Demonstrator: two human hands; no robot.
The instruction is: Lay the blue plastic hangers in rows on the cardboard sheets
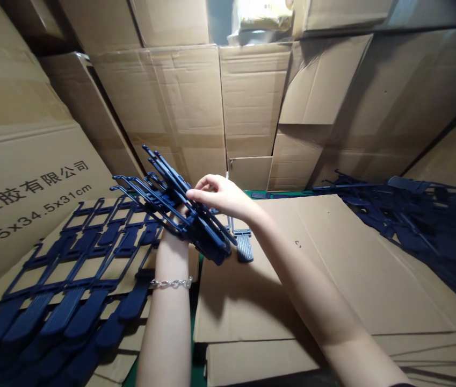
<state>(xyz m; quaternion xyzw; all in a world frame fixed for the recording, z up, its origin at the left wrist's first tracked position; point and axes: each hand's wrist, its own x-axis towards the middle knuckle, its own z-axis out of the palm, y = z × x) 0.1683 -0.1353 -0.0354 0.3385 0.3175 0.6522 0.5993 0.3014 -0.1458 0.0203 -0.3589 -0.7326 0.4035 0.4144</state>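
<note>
A stack of dark blue plastic parts (195,223), thin bent arms at one end and flat paddles at the other, is held up in the middle of the head view. My left hand (176,219) is wrapped round it from below, its fingers mostly hidden behind the parts. With fingers curled and pinched, my right hand (222,194) grips the edge of the stack's upper part from the right. One more such part (245,247), with a ribbed grey-blue paddle, lies on the cardboard just below my right wrist.
On the left, rows of the same dark parts (52,314) lie on cardboard beside a printed carton (22,177). A heap of them (417,215) is at the right. Flat cardboard sheets (332,269) cover the middle. Stacked cartons (187,97) wall off the back, with a yellow packet (266,15) above.
</note>
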